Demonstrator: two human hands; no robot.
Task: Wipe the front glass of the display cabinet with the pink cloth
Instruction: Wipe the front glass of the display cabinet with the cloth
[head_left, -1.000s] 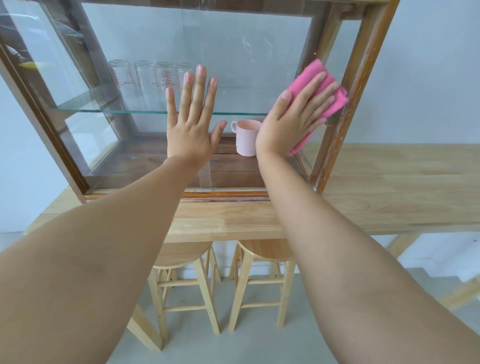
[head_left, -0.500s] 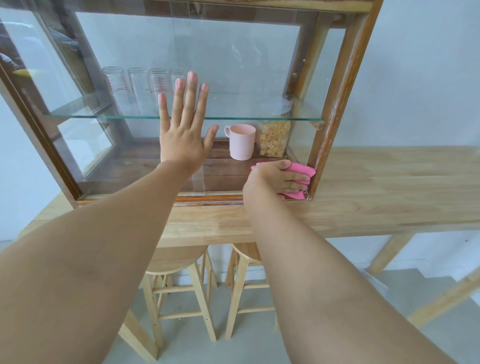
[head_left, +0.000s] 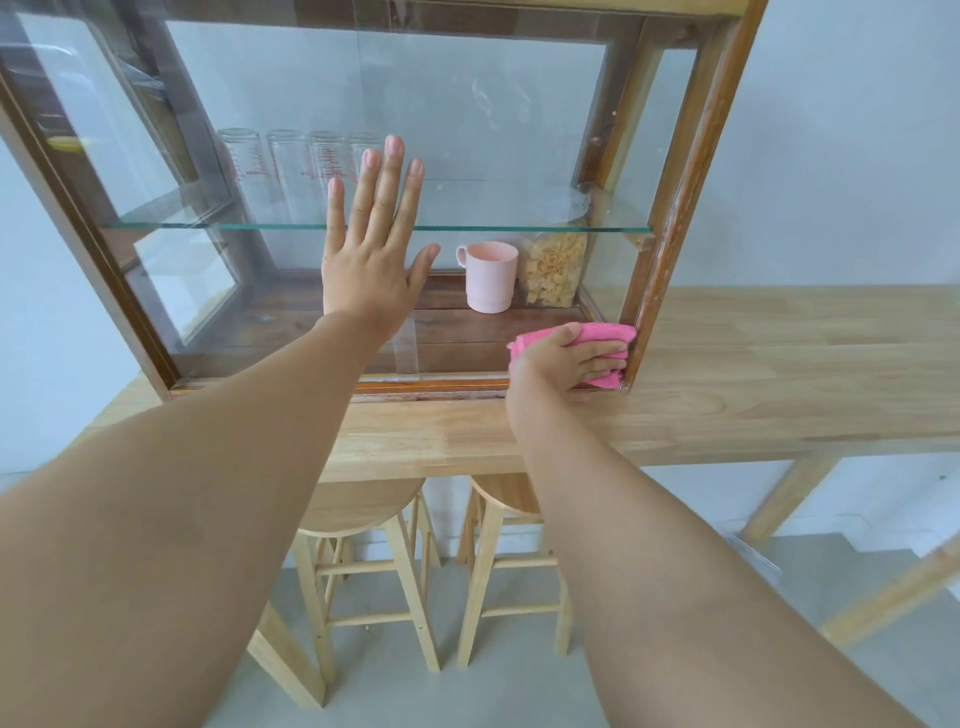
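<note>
A wooden display cabinet (head_left: 691, 156) with a glass front (head_left: 467, 130) stands on a light wooden counter. My left hand (head_left: 371, 260) lies flat on the glass near the middle, fingers spread and pointing up. My right hand (head_left: 566, 358) presses a folded pink cloth (head_left: 605, 335) against the bottom right corner of the glass, beside the right post. The cloth shows above and to the right of my fingers.
Inside, a pink mug (head_left: 491, 278) and a jar of pasta (head_left: 556, 267) stand on the floor of the cabinet; several glasses (head_left: 291, 166) stand on the glass shelf (head_left: 260, 227). The counter (head_left: 779, 374) runs right. Two wooden stools (head_left: 374, 571) stand below.
My right hand slid the pink cloth from the upper right of the glass down to the bottom right corner. My left hand stayed flat on the glass.
</note>
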